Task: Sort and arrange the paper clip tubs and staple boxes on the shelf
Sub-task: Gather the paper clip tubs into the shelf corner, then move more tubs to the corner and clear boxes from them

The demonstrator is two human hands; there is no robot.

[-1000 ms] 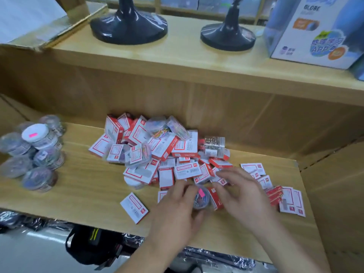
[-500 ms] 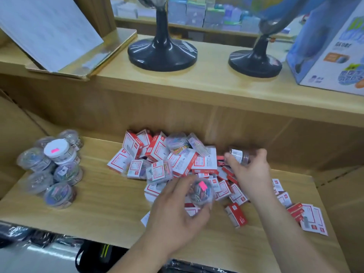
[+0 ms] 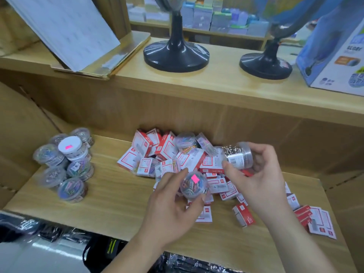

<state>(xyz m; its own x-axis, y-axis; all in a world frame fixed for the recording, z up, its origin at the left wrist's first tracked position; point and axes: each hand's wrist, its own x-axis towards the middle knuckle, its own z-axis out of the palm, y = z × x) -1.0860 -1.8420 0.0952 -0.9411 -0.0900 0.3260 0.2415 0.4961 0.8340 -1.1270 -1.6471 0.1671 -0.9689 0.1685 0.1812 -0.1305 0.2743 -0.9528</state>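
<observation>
Two clear tubs held: left grip clasps pink-stickered tub, right grip clasps silver-clip tub.

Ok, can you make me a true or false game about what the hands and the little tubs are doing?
1. The left hand holds a tub with a pink sticker. True.
2. The right hand is empty. False: it holds a tub of silver clips.
3. A group of tubs stands at the left of the shelf. True.
4. The red and white boxes stand in neat rows. False: they lie in a loose heap.
</observation>
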